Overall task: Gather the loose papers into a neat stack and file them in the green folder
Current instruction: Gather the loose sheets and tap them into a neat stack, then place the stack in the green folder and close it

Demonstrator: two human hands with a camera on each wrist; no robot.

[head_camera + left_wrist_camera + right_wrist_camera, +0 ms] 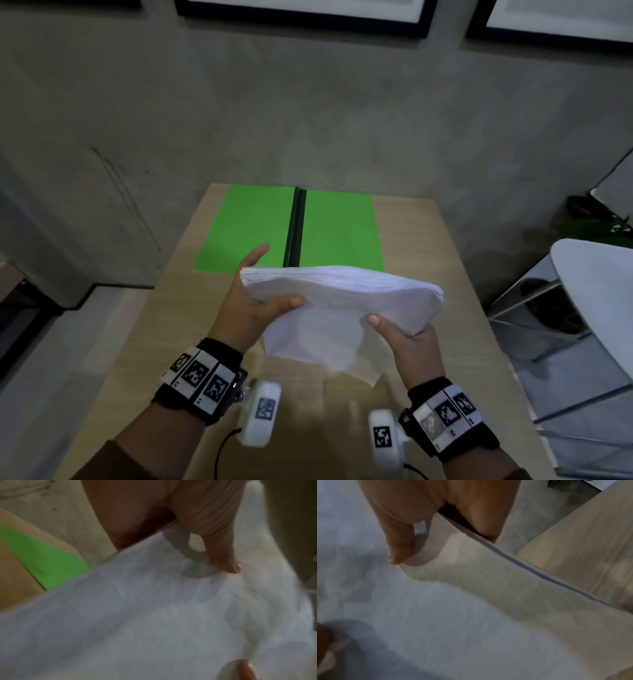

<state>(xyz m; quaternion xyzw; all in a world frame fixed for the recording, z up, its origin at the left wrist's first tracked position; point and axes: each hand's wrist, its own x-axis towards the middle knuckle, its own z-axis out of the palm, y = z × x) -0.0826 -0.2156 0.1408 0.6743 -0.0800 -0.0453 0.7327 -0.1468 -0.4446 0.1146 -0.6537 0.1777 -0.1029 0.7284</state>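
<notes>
A thick stack of white papers point(339, 301) is held up above the wooden table point(411, 233), tilted with its far edge raised. My left hand point(260, 301) grips its left side, thumb on top and fingers behind. My right hand point(407, 332) grips its near right corner, thumb on top. The green folder point(250, 226) lies open and flat at the table's far end, with a dark spine down its middle. In the left wrist view, my thumb presses on the papers point(154, 615), and a folder corner point(42, 561) shows. The right wrist view shows the papers point(436, 615) under my thumb.
A concrete wall rises right behind the table's far edge. A white chair point(596, 291) stands to the right of the table, with a plant point(599, 226) beyond it. Framed pictures hang high on the wall.
</notes>
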